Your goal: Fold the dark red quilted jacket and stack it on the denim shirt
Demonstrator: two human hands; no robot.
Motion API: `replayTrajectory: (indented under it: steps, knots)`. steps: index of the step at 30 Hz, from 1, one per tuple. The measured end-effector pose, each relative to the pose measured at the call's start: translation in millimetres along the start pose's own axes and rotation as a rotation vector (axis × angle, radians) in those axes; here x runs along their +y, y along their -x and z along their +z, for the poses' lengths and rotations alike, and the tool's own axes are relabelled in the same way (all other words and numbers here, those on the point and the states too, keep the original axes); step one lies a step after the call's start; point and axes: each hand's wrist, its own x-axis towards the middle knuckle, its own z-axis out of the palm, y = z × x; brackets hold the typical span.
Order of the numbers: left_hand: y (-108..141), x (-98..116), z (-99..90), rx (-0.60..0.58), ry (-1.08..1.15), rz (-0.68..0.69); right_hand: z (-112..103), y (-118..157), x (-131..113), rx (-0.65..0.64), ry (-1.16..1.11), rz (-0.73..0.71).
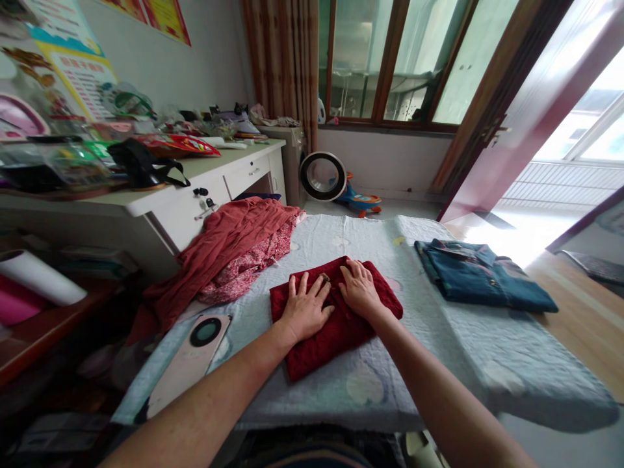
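Observation:
Both hands rest on a folded dark red garment (316, 348) that lies on the cloth-covered table in front of me. My left hand (305, 305) presses flat on its left half, fingers spread, with a ring on one finger. On the upper middle of the garment my right hand (361, 289) lies with the palm down and the fingers stretched out. Neither hand grips anything. To the right sits a folded dark blue denim garment (487, 276). A heap of red clothes (234, 240) lies on the left, with a patterned piece (253, 266) under a plain one.
A phone (190, 357) lies at the table's left front on the pale blue cloth (439, 351). Beyond the heap stands a white desk (195, 169) crowded with items. A washing machine with its round door (323, 176) open and a ride-on toy (363, 200) are behind. At right, a door (497, 123) stands open.

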Motion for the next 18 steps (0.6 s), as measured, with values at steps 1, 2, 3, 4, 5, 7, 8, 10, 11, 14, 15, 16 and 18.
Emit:
replayTrajectory:
  steps: [1,2,3,4,5,7,8,10,11,14,15,16,18]
  knots:
    - [-0.2,0.4,-0.2,-0.003,-0.002,-0.005,4.0,-0.7,1.2,-0.014,0.02,-0.016]
    - [-0.4,0.7,-0.3,-0.005,-0.004,-0.008,7.5,-1.2,2.3,-0.036,0.033,-0.03]
    - [-0.5,0.8,-0.3,-0.007,-0.005,-0.009,10.2,-1.4,3.2,-0.062,0.043,-0.039]
    - [-0.6,0.6,-0.1,-0.005,-0.006,-0.007,12.1,-1.6,3.9,-0.086,0.052,-0.044]
    - [-0.6,0.3,0.3,0.0,-0.007,-0.002,13.1,-1.7,4.3,-0.105,0.06,-0.047]
    - [0.1,-0.7,1.6,0.014,-0.009,0.008,13.4,-1.9,4.4,-0.127,0.071,-0.047]
    - [0.6,-1.3,2.5,0.022,-0.01,0.013,13.1,-2.1,4.3,-0.133,0.073,-0.046]
    - [1.9,-2.5,4.7,0.036,-0.007,0.021,12.6,-2.3,3.9,-0.143,0.072,-0.042]
    - [2.6,-3.1,5.9,0.042,-0.005,0.023,12.6,-2.4,3.9,-0.147,0.071,-0.038]
    - [3.8,-4.1,8.7,0.049,-0.001,0.025,13.4,-2.5,4.1,-0.157,0.071,-0.029]
    - [3.9,-4.3,9.2,0.048,-0.002,0.025,13.8,-2.5,4.2,-0.157,0.071,-0.027]
    - [3.7,-4.5,9.5,0.046,-0.004,0.024,14.0,-2.3,4.3,-0.157,0.071,-0.027]
    - [3.1,-4.6,9.4,0.036,-0.007,0.021,14.3,-1.8,4.2,-0.154,0.068,-0.024]
